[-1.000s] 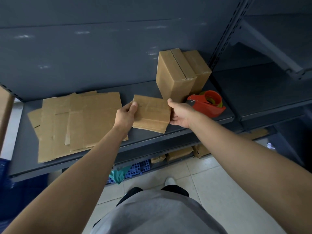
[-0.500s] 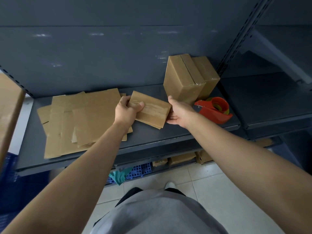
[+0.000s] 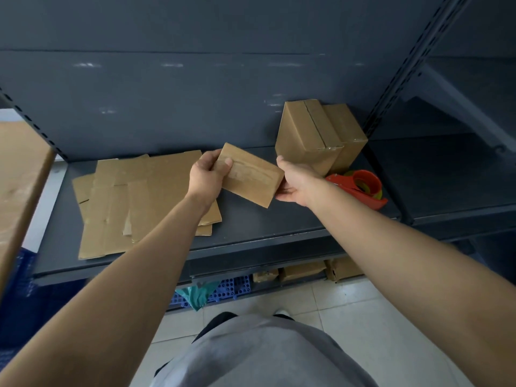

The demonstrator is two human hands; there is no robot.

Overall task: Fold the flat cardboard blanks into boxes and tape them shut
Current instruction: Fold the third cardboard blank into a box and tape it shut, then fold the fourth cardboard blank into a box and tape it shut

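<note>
The left grip clasped the left end of a small taped carton, thumb pressed on its top face and fingers wrapped round the end. The right grip lay flat-fingered against the carton's right end, steadying rather than clasping it. We saw the carton tilted and raised off the steel shelf, a strip of clear tape along its upper face. It hung between the pile of flat cardboard blanks on the left and two finished boxes standing against the back panel on the right. A red tape dispenser lay just beside the right wrist, in front of those boxes.

We judged the carton sealed and ready to join the finished pair. The danger, as we read it, lay on the right. With only an open palm there, a quick swing could let the carton pivot out of the left thumb's pinch and drop. A careless forearm could also nudge the dispenser off the front lip or topple the standing boxes. We could not tell whether the underside seam was taped.
</note>
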